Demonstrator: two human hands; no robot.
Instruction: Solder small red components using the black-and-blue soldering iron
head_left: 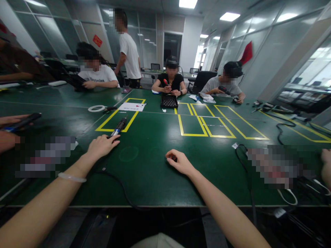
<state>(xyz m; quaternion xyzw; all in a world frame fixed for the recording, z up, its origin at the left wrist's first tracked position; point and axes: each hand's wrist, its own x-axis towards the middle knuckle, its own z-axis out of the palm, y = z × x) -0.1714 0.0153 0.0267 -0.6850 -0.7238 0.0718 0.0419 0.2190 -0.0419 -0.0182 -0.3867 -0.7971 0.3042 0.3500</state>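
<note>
- Green table [148,187]: spans the view, several people seated around it.
- Co-worker in dark shirt [178,82]: seated across, red-handled tool raised by the black tray.
- Yellow tape outline [131,122]: marked on the tabletop ahead of the wearer's left hand.
- Left hand [100,148]: palm down, fingers closed about the rear of the hand tool; firmness of grip cannot be told.
- Right hand [180,161]: at the table, well apart from the tool; fingers loosely curled, gap showing beside the thumb.
- Hand tool [119,126]: black-and-blue, reaching over the outline's near edge, tip pointing away.
- Black tray [169,102]: before the co-worker.
</note>
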